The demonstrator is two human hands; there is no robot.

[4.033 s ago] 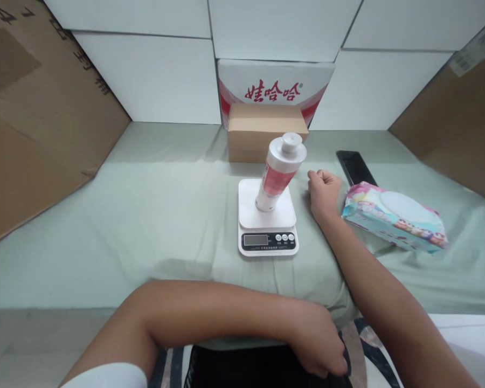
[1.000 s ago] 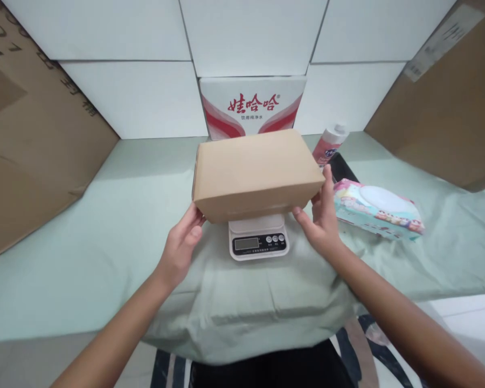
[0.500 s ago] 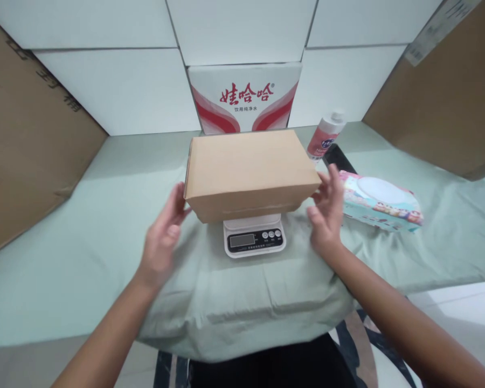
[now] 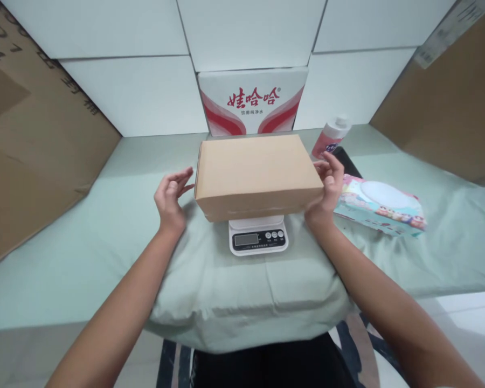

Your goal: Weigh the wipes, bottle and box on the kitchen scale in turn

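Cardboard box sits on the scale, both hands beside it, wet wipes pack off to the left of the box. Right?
Not quite. The head view shows the wet wipes pack to the right of the cardboard box, not left. The box does sit on the scale, with the left hand and right hand beside it.

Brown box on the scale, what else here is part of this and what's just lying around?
In use: brown box; scale; left hand beside it; right hand at its end.
Lying about: bottle; wipes pack; phone; red-and-white carton.
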